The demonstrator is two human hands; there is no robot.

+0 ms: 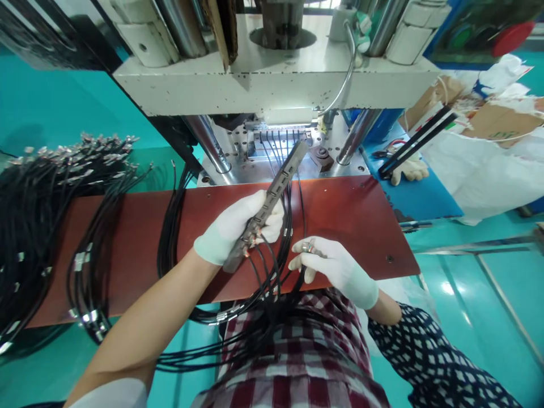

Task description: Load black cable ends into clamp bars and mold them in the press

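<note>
My left hand [246,218], in a white glove, is closed around a long grey metal bar [276,190] with notches along it, held at a slant over the board. Several black cables [263,263] with coppery ends are seated at the bar's lower part. My right hand [329,260], also gloved, pinches the metal end of a cable [306,247] to the right of the bar. Other black cables [287,207] run from a metal fixture [278,144] under the press down past both hands to my lap.
The white press [272,90] with steel columns stands ahead, over a reddish-brown board [344,221]. Bundles of black cables [89,255] lie at the left, with a large pile [34,215] beyond. To the right are a cotton glove [410,170] on a blue surface and a white bag [463,164].
</note>
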